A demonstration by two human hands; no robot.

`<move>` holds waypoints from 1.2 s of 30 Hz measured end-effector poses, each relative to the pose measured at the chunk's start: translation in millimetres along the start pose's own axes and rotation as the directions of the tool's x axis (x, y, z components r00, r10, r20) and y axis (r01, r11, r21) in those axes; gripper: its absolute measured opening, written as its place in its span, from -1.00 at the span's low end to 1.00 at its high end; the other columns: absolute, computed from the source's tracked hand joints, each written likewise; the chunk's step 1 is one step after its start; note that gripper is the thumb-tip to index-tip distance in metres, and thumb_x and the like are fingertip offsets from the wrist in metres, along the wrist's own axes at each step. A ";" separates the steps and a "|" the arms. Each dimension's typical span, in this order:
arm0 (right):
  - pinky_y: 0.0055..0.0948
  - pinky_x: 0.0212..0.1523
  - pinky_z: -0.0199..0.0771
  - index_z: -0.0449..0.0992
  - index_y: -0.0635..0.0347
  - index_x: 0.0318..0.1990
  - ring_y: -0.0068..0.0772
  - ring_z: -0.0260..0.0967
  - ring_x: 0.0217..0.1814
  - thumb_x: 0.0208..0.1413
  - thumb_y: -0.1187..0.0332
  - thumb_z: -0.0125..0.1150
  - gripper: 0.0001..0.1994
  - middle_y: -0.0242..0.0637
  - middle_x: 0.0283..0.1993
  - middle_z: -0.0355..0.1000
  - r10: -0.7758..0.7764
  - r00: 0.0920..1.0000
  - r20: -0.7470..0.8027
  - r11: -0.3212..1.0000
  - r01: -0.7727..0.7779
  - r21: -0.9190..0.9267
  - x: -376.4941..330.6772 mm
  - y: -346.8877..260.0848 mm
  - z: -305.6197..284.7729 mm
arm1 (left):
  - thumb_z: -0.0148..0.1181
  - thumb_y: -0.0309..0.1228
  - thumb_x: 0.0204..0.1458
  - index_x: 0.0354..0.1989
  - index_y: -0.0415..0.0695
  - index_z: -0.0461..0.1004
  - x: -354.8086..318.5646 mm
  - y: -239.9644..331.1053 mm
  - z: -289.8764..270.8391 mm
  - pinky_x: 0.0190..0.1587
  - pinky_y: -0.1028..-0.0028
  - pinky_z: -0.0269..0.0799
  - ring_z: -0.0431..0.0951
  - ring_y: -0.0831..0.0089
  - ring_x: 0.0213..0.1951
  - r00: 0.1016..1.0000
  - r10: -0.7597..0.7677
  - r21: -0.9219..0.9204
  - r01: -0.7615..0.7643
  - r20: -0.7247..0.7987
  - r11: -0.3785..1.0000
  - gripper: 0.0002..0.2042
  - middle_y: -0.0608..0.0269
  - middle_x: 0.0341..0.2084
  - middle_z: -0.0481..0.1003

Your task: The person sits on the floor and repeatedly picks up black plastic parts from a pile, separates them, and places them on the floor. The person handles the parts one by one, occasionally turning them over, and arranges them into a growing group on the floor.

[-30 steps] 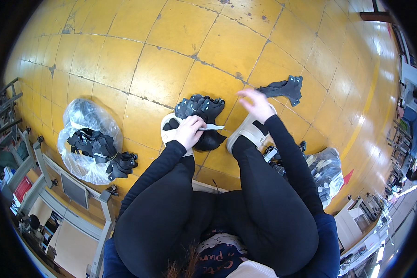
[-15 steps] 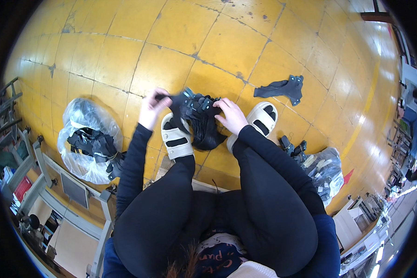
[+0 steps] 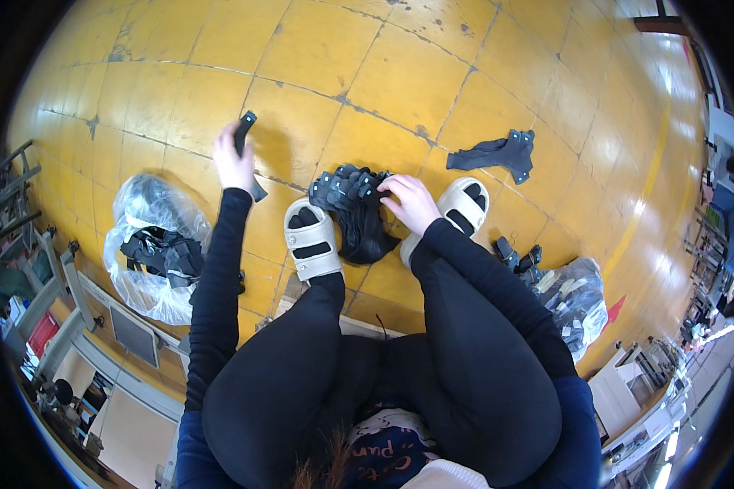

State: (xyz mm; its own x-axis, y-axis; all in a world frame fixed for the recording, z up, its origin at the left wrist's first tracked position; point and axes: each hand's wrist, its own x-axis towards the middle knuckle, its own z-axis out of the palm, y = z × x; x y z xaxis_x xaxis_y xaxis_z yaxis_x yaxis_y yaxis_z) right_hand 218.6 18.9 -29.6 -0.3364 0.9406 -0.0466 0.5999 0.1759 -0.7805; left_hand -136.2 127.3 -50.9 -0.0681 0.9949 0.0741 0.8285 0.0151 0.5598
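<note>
Left hand [image 3: 233, 163] gripping limp black sock [image 3: 246, 138], right hand [image 3: 412, 201] on soft sock pile [image 3: 355, 208]

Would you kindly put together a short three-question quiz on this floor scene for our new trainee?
1. True or false: the left hand holds a dark strip-like piece out over the yellow floor.
2. What does the right hand rest on? A) the clear plastic bag B) the pile of black pieces between the white sandals C) the lone black piece
3. Fill in: the clear bag on the person's left holds ____-coloured items.

Key: 1 true; 2 B; 3 black.
</note>
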 end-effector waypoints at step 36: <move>-0.29 -0.18 0.49 0.36 0.11 -0.18 -0.06 0.52 -0.17 0.09 0.39 0.16 -0.83 -0.13 -0.27 0.53 0.256 0.944 0.207 0.907 -0.308 0.287 -11.6 1.9 -9.0 | 0.24 -0.48 -0.08 -0.19 -0.06 0.51 -108.9 117.4 50.3 0.12 0.28 0.26 0.37 0.19 0.06 0.831 0.373 -0.349 -0.234 0.413 0.907 -0.77 0.20 0.08 0.37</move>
State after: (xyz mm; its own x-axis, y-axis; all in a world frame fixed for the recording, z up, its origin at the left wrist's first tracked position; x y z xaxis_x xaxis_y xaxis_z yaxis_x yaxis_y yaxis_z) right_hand 230.1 10.9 -24.9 -0.3147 0.8730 -0.3727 0.4399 -0.2138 -0.8722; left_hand -3.6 25.7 -34.7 0.4818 0.8735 -0.0701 0.5735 -0.2538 0.7789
